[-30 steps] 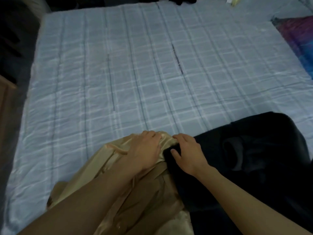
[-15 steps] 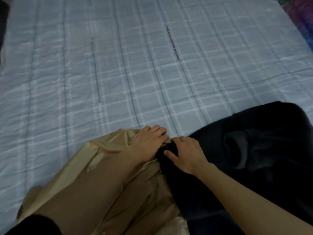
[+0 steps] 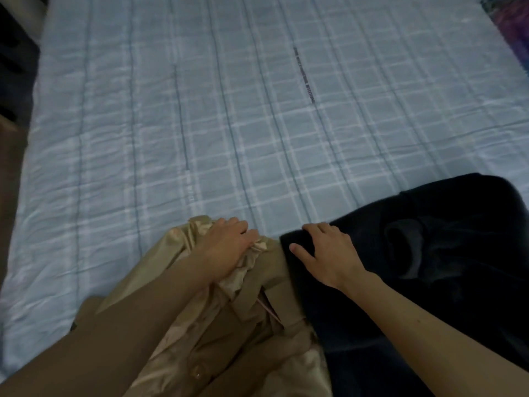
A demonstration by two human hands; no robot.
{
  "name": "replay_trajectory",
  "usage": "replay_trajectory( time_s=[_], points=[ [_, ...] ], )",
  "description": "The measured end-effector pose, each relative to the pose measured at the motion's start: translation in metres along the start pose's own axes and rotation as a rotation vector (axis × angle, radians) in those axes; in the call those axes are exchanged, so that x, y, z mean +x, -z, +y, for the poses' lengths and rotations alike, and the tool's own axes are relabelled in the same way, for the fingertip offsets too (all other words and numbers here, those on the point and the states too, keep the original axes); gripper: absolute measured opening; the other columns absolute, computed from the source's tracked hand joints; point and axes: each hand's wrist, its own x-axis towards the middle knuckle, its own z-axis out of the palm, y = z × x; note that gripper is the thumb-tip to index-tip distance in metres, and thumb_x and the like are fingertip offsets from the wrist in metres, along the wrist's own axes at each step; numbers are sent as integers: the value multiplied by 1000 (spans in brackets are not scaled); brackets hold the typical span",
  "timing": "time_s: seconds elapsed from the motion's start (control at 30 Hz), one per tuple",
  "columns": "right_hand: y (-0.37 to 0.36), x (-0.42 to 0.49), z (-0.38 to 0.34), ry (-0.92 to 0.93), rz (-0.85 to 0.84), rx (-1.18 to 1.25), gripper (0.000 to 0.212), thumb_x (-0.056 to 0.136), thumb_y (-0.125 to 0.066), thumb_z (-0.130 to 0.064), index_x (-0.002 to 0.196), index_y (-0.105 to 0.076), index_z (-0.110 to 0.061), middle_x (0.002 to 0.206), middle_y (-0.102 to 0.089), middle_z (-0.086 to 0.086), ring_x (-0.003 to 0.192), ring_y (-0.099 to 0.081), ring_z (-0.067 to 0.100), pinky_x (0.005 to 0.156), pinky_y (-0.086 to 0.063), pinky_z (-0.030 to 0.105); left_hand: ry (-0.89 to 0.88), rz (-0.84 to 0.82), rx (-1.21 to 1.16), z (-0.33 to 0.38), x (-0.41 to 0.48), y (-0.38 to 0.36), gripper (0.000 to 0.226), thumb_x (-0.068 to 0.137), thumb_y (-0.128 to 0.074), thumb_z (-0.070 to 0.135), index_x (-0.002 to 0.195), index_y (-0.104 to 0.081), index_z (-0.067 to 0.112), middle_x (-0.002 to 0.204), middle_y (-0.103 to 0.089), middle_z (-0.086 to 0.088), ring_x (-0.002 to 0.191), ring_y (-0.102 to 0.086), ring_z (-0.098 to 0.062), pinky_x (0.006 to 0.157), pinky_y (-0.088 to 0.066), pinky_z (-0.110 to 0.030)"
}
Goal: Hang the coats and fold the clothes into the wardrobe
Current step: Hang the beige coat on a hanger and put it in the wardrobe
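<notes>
A tan coat (image 3: pixel 229 333) with a shiny satin lining lies crumpled at the near edge of the bed. My left hand (image 3: pixel 226 247) grips a bunch of that lining at the coat's far end. To its right lies a dark, nearly black coat (image 3: pixel 446 253) in a heap. My right hand (image 3: pixel 329 253) rests on the dark coat's left edge, fingers curled over the fabric and thumb stretched toward the tan coat. A small gap separates the two hands.
Both garments lie on a bed with a light blue checked cover (image 3: pixel 257 124) that stretches far ahead. A purple patterned cloth (image 3: pixel 515 32) shows at the top right corner. Dark furniture (image 3: pixel 14 53) stands beyond the bed's left edge.
My hands, close together before, have drawn apart: the left one pulls the tan lining leftward, the right one shifts right with the dark coat's edge.
</notes>
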Motion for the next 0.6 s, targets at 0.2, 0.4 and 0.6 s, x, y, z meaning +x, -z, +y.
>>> replay_trajectory(
  time_s=[0.2, 0.4, 0.6],
  points=[
    [0, 0, -44, 55, -19, 93, 62, 93, -46, -59, 143, -42, -22, 141, -49, 5, 127, -46, 26, 103, -37, 43, 277, 5, -42, -50, -94, 46, 33, 74, -61, 28, 100, -71, 11, 93, -64, -12, 84, -61, -31, 73, -46, -37],
    [-16, -6, -88, 97, -94, 174, 54, 96, -50, -48, 142, -42, -21, 137, -51, 7, 120, -51, 26, 100, -43, 40, 577, -30, 34, -94, -171, 76, 46, 72, -50, 27, 109, -69, 6, 96, -64, -18, 87, -60, -40, 75, -42, -47],
    [-34, -7, -121, 161, -289, 284, 39, 95, -55, -40, 125, -53, -17, 118, -58, 6, 109, -57, 24, 93, -47, 37, 778, 65, 27, -111, -207, 61, 27, 98, -40, 22, 106, -61, 7, 95, -58, -15, 88, -54, -40, 76, -38, -47]
  ],
)
